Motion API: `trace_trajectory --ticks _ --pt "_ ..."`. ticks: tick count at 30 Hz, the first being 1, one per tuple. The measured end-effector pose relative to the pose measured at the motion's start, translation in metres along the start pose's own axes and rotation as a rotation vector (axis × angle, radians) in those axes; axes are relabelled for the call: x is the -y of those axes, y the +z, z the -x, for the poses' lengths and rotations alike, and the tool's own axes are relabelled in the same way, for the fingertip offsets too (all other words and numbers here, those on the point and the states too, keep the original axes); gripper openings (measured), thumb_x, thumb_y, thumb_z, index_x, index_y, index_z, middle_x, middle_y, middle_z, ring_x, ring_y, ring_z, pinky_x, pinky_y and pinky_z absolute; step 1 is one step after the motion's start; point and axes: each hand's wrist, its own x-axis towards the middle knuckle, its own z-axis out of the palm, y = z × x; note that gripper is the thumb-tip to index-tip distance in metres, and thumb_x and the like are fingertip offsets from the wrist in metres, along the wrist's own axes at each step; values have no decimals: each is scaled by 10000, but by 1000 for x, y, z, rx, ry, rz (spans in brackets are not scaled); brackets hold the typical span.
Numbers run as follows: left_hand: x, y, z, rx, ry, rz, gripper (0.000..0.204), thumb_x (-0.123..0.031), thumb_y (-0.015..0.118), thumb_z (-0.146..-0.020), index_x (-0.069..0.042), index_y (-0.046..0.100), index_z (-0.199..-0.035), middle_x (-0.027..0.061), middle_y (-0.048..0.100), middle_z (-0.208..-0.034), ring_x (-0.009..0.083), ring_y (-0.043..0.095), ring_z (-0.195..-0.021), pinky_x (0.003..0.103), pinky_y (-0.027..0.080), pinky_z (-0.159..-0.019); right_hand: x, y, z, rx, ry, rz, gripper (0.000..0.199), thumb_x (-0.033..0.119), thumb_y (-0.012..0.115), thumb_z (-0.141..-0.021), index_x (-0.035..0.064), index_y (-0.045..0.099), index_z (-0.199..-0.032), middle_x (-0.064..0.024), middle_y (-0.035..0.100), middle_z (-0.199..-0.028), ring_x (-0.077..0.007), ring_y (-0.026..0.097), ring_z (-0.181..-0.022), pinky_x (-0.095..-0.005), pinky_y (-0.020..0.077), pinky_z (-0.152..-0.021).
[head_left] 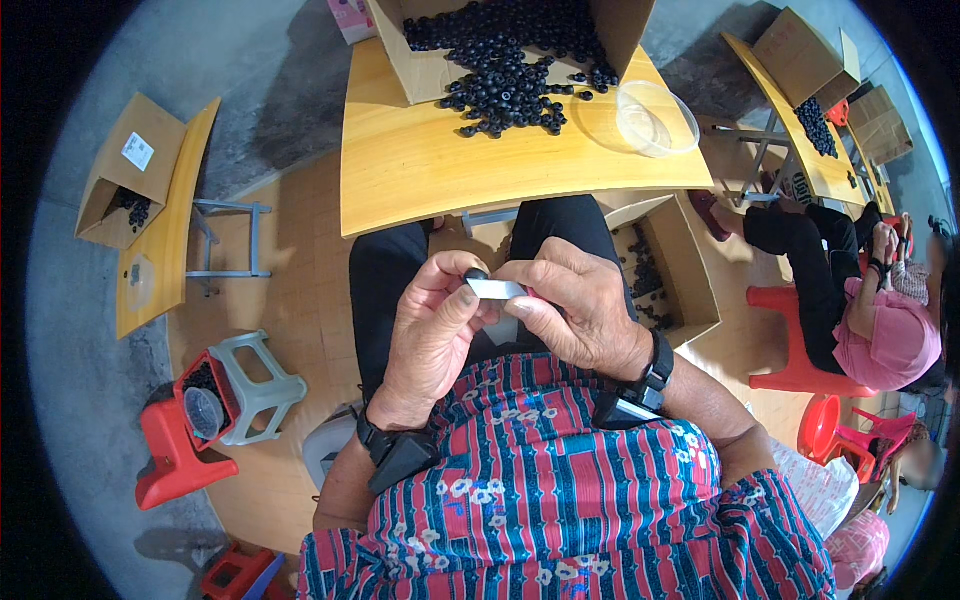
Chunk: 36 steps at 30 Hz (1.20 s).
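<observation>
Above my lap, both hands are close together. My left hand (432,325) is closed, pinching a small round black piece (476,274) between thumb and fingertips. Thumb and forefinger of my right hand (580,305) press together on a flat pale blade-like strip (496,290). This strip reaches across to the black piece and lies against or just in front of it; exact contact is unclear. A bit of pink shows at the strip's end by my right fingers, and the rest is hidden in the hand.
On the yellow table (480,185) ahead, many black pieces (505,95) spill from a cardboard box (425,80), beside a clear plastic tub (655,120). Another box (690,265) with black pieces stands right of my legs. Stools (265,385) are at left; a seated person (890,330) is at right.
</observation>
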Motion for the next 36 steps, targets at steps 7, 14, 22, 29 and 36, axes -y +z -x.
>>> trace_trajectory --ticks 7,14,22,29,36 --pt "-1 1 1 22 25 -6 234 -171 632 -904 -62 538 -1090 40 568 -1022 144 596 -955 285 517 -820 2 0 -2 10 -19 60 210 221 689 -812 45 665 -925 -86 531 -688 -242 567 -592 -353 464 -520" --pt "-1 2 2 31 27 -11 247 -188 640 -900 -60 536 -1084 43 561 -1008 149 598 -951 288 518 -817 4 0 -2 19 -46 88 210 225 692 -810 47 666 -920 -86 532 -691 -243 573 -597 -354 466 -520" --pt "-3 0 2 29 36 -33 247 -182 638 -902 -56 534 -1087 42 565 -996 148 598 -948 289 519 -813 5 0 -5 39 -41 69 213 225 682 -819 41 660 -925 -89 546 -703 -249 583 -611 -353 473 -532" --pt "-6 -3 -1 44 62 -116 228 -170 634 -905 -60 536 -1080 37 574 -989 130 593 -917 273 510 -798 3 -1 -7 49 -27 59 210 230 669 -833 38 657 -920 -102 565 -715 -259 592 -620 -357 483 -544" --pt "-5 -5 -5 -4 7 -142 205 -192 626 -913 -72 542 -1057 10 538 -895 96 534 -810 263 490 -752 -11 8 -5 -44 215 54 190 223 634 -865 36 655 -893 -125 567 -717 -295 595 -634 -382 476 -567"
